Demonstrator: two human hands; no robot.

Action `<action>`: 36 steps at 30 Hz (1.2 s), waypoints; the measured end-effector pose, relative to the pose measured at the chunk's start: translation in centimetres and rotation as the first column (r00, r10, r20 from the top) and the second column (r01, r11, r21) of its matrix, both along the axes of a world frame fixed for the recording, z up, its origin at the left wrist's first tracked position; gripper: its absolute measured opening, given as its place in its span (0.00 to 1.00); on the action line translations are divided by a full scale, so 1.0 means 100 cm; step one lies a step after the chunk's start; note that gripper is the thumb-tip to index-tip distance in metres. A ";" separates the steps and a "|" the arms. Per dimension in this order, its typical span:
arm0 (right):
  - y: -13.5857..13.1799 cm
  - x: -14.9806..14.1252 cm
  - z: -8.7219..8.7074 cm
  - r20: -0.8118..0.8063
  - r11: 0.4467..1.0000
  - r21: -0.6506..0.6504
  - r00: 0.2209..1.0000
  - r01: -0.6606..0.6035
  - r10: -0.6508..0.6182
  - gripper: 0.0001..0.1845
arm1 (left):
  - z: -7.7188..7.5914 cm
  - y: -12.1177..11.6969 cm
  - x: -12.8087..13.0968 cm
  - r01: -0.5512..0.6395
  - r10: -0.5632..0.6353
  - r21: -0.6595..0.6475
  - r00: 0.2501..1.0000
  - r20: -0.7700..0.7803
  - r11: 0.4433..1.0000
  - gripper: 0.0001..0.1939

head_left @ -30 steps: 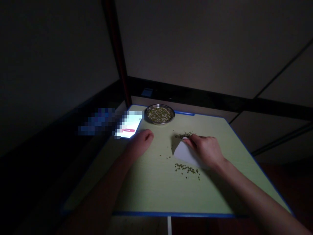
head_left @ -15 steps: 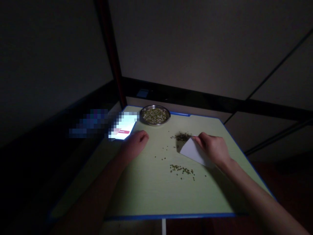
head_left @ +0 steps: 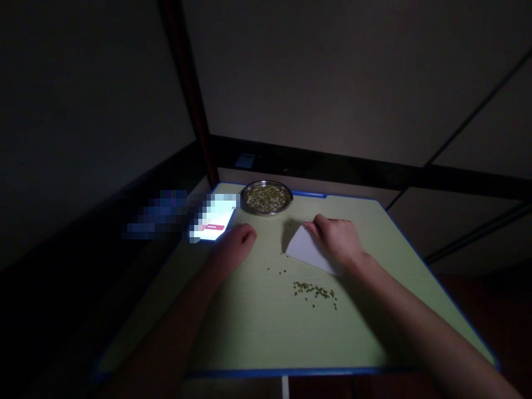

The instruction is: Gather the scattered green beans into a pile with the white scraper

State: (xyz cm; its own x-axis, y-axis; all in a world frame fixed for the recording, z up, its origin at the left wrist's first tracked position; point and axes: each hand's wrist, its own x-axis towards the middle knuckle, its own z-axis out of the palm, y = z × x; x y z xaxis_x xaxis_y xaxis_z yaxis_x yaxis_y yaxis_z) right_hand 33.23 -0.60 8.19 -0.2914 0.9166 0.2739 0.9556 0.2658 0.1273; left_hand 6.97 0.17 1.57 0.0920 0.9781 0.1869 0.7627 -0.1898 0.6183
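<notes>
We see dimly lit grey walls (head_left: 311, 83) crossed by a black band (head_left: 344, 170). We note a blue-edged, pale green table (head_left: 249, 332).

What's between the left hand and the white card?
Head view: a few scattered bean-like pieces on the tabletop between left hand and white card, some slightly nearer the camera.

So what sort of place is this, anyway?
Perhaps the dim corner of a room in a home, though I can't be sure: plain walls, a pale-green table and, on it, a metal dish of green grains.
</notes>
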 end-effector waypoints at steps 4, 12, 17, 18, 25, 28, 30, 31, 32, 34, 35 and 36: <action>-0.001 -0.031 -0.004 -0.008 0.997 -0.017 0.997 -0.072 0.072 0.31 | -0.002 0.000 -0.001 -0.014 0.014 -0.001 1.000 0.004 1.000 0.12; 0.018 -0.011 -0.001 -0.013 0.999 -0.003 0.999 0.041 -0.041 0.30 | -0.005 0.000 0.000 0.007 -0.009 0.027 0.998 0.068 1.000 0.10; 0.002 -0.028 0.005 -0.048 0.971 0.119 0.975 -0.208 0.215 0.32 | -0.002 0.001 0.000 -0.020 0.017 0.029 0.991 0.130 0.999 0.11; -0.001 -0.034 0.006 -0.045 0.950 0.142 0.957 -0.278 0.287 0.32 | -0.002 0.002 0.000 -0.039 0.036 0.020 0.988 0.149 0.999 0.11; -0.003 -0.071 0.000 0.050 0.759 0.186 0.777 -0.624 0.627 0.30 | -0.002 0.009 -0.004 -0.131 0.131 -0.023 0.933 0.335 0.991 0.11; -0.002 -0.073 -0.007 0.083 0.727 0.147 0.741 -0.670 0.666 0.31 | -0.002 0.008 -0.004 -0.130 0.131 -0.027 0.924 0.360 0.991 0.11; -0.003 -0.070 -0.011 0.107 0.717 0.138 0.730 -0.683 0.675 0.30 | -0.002 0.007 -0.003 -0.148 0.154 -0.043 0.924 0.351 0.988 0.11; -0.004 -0.068 -0.012 0.117 0.713 0.140 0.727 -0.687 0.677 0.30 | -0.002 0.007 -0.003 -0.154 0.161 -0.050 0.925 0.343 0.987 0.11; -0.006 -0.064 -0.013 0.124 0.710 0.146 0.725 -0.689 0.678 0.29 | -0.002 0.007 -0.003 -0.155 0.164 -0.055 0.928 0.334 0.986 0.11; -0.010 -0.055 -0.014 0.131 0.704 0.157 0.722 -0.692 0.680 0.28 | -0.002 0.006 -0.002 -0.151 0.161 -0.057 0.935 0.315 0.987 0.11; -0.013 -0.050 -0.014 0.132 0.704 0.160 0.721 -0.692 0.680 0.27 | -0.002 0.006 -0.002 -0.153 0.163 -0.057 0.937 0.308 0.987 0.11; -0.016 -0.045 -0.014 0.130 0.704 0.157 0.721 -0.693 0.681 0.26 | -0.002 0.007 -0.002 -0.155 0.165 -0.058 0.939 0.300 0.986 0.11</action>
